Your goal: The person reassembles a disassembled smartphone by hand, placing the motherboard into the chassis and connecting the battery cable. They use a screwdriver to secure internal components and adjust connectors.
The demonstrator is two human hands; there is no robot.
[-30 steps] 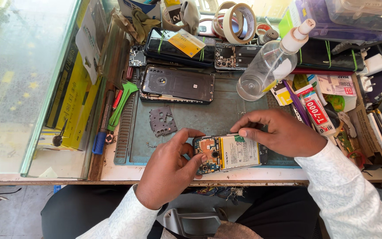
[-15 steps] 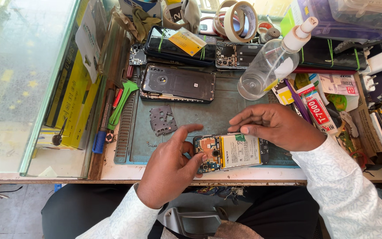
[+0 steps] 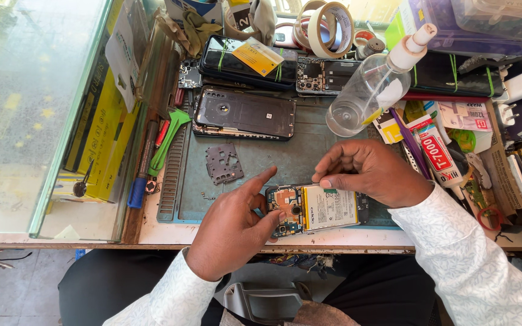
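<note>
Your left hand [image 3: 231, 232] pinches the opened phone [image 3: 315, 209] at the table's [image 3: 170, 232] near edge; right hand's [image 3: 373, 172] fingertips press its top. It may slip off; loose screws [image 3: 203, 196] could scatter.

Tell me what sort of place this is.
Most likely a phone repair bench: an opened phone under both hands, a detached back cover on the work mat, and tape rolls behind.
</note>
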